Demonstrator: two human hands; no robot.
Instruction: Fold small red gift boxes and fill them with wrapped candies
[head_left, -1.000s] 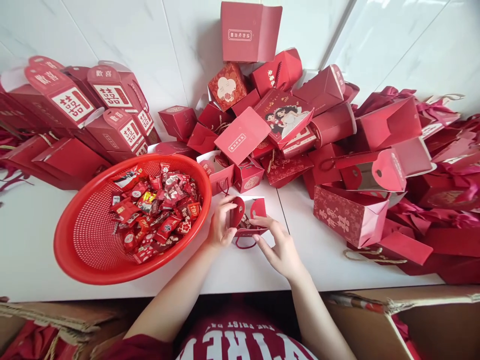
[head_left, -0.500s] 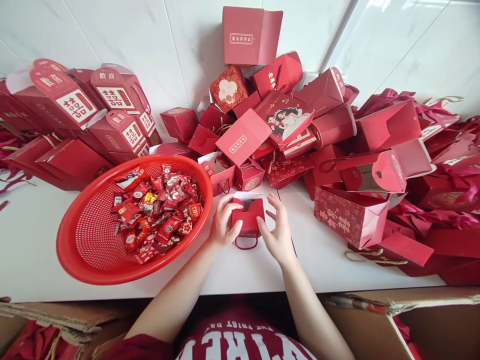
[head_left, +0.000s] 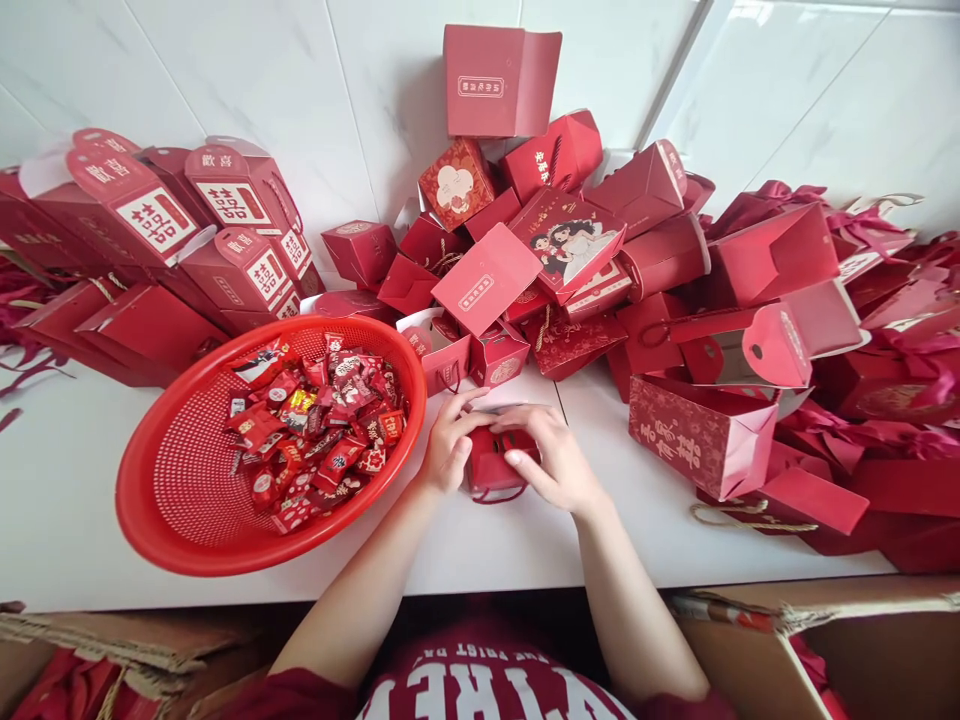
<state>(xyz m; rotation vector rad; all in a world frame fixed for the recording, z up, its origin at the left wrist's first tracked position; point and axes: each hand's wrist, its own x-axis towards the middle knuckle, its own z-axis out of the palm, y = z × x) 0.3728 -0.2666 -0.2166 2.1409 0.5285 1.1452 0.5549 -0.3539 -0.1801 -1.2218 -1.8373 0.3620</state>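
A small red candy gift box (head_left: 491,472) with a cord handle stands on the white table between my hands, its handle loop lying toward me. My left hand (head_left: 451,445) curves along the box's left side, fingertips at the far edge and thumb by the near left corner. Over the right side and top arches my right hand (head_left: 553,458), its fingers on the far flap and its thumb on the top near the front. The top flaps are folded inward with dark slots showing. Whatever lies inside is hidden.
A red plastic basket (head_left: 150,535) of wrapped candies (head_left: 319,430) stands at the left. Several red gift boxes (head_left: 487,280) are heaped behind, with more stacked at the left and right. Open cardboard cartons (head_left: 742,660) sit below the table's front edge.
My right hand has moved left over the box and its fingers have come down on the far flap, which stood up before. The left fingers have also shifted toward the top.
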